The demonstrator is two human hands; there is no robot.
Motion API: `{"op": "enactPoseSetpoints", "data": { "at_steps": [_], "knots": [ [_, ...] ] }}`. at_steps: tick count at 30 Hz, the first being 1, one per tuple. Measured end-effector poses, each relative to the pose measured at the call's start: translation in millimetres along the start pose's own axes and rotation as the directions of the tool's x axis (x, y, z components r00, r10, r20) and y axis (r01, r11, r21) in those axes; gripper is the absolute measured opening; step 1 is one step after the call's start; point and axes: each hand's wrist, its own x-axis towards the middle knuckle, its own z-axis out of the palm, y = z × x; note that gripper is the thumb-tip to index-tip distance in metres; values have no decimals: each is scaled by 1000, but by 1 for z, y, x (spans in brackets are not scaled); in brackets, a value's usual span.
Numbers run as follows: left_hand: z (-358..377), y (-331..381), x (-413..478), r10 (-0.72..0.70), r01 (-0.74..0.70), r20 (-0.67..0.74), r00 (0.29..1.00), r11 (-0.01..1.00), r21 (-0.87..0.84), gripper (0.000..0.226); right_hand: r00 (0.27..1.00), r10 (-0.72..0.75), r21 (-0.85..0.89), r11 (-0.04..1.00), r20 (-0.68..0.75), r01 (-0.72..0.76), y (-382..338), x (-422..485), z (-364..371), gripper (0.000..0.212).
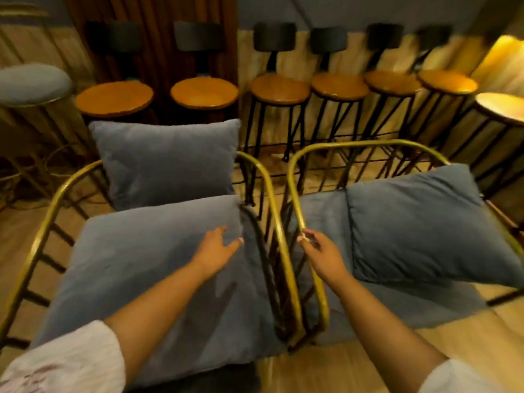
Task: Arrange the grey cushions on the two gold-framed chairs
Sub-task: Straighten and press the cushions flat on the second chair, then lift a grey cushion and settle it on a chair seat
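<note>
Left hand (219, 246) open, flat on near cushion (158, 279) of left chair (263, 177), holding nothing (likely smoothing). Right hand (319, 251) loosely curled beside right chair (297, 211) rail, grip uncertain. Right cushion (425, 225) lies tilted; far cushion (167, 163) upright as backrest.

A row of 7 bar stools (279, 89) with round wooden seats and black metal legs is standing along the far wall, dark padded backrests (274, 36) rising behind them. A brown curtain (158, 38) is hanging at left of centre. A grey-topped round stool (32, 83) is sitting at far left. Warm yellow light (502, 56) is glowing at right over pale wooden flooring (326, 367).
</note>
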Motion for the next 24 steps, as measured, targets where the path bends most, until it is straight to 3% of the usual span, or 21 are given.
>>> {"op": "enactPoseSetpoints", "data": {
  "at_steps": [5, 10, 15, 24],
  "knots": [
    [98, 121, -12, 183, -195, 151, 971, 979, 62, 69, 991, 7, -157, 987, -132, -28, 42, -19, -146, 50],
    [188, 229, -23, 275, -267, 280, 920, 961, -67, 63, 983, 37, -218, 973, -182, -77, 80, -25, -275, 65],
    [256, 287, -3, 250, -195, 385, 888, 965, -178, 68, 963, 89, -208, 967, -255, -145, 109, 2, -359, 80],
    [336, 327, 126, 123, -54, 352, 928, 978, -200, 74, 920, 251, -189, 930, -303, -315, 180, 135, -424, 93]
  ]
}}
